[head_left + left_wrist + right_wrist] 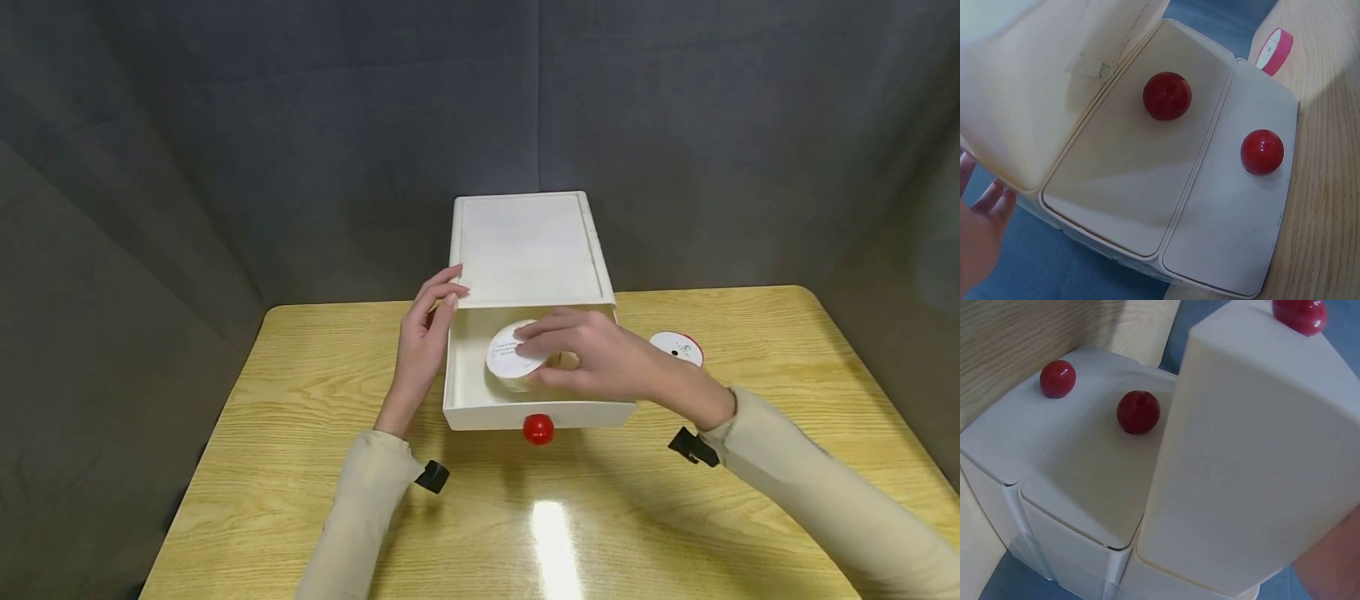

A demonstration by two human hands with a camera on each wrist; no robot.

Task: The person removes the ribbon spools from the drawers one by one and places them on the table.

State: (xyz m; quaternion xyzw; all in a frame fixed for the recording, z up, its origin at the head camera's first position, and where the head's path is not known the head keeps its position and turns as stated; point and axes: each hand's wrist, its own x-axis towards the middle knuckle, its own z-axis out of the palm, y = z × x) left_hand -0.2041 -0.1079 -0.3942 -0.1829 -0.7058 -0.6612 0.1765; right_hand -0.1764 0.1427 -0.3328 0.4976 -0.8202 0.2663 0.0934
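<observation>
A white drawer cabinet (528, 250) stands on the table, its top drawer (480, 417) pulled out toward me by a red knob (538, 429) side. Inside that drawer is a round spool (508, 354) with a white printed face and a pale side. My right hand (596, 354) reaches in from the right and pinches the spool, fingers over its face; the thumb is partly hidden. With fingers nearly straight, my left hand (420, 342) touches the cabinet's upper left edge. The right wrist view shows mostly the drawer's outside, so the spool is hidden there.
A second spool (675, 348), white-faced with a red-pink rim, lies on the wooden table (315, 433) right of the cabinet. Below the pulled-out drawer, a middle drawer (1122, 175) and a bottom drawer (1229, 212) are closed, each with a red knob. Dark curtain (360, 125) hangs behind.
</observation>
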